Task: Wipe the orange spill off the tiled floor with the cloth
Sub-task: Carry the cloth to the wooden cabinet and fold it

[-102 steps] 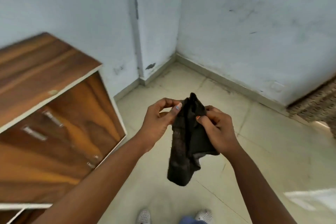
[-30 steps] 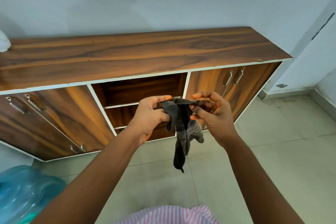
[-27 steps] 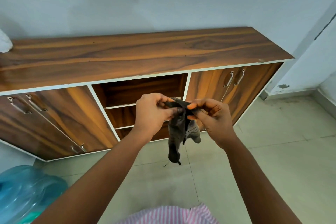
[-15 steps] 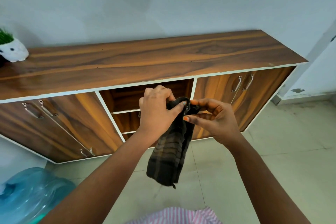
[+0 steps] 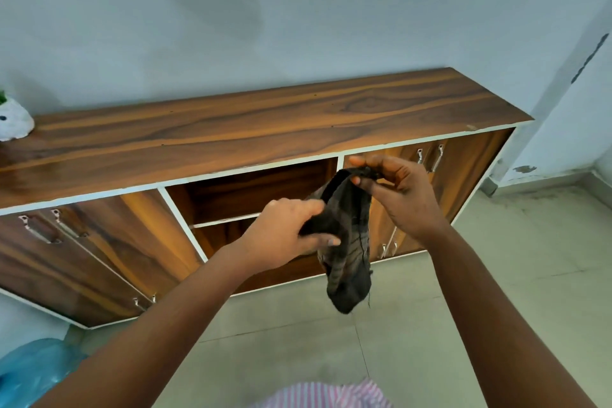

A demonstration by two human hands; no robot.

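Note:
A dark, faintly striped cloth (image 5: pixel 347 262) hangs in the air in front of me, above the pale tiled floor (image 5: pixel 496 291). My right hand (image 5: pixel 397 192) pinches its top edge between thumb and fingers. Lower and to the left, my left hand (image 5: pixel 284 235) grips the cloth's middle part. The cloth's loose end dangles below both hands. No orange spill shows on the floor in this view.
A long wooden sideboard (image 5: pixel 231 136) stands against the wall ahead, with an open middle shelf (image 5: pixel 251 195) and handled doors either side. A white plant pot (image 5: pixel 13 122) sits on its left end. A blue water jug (image 5: pixel 29 371) lies at the lower left.
I have turned from the room corner to face the sideboard. In the last half second my left hand slid down from the cloth's top to its middle, and my right hand rose slightly.

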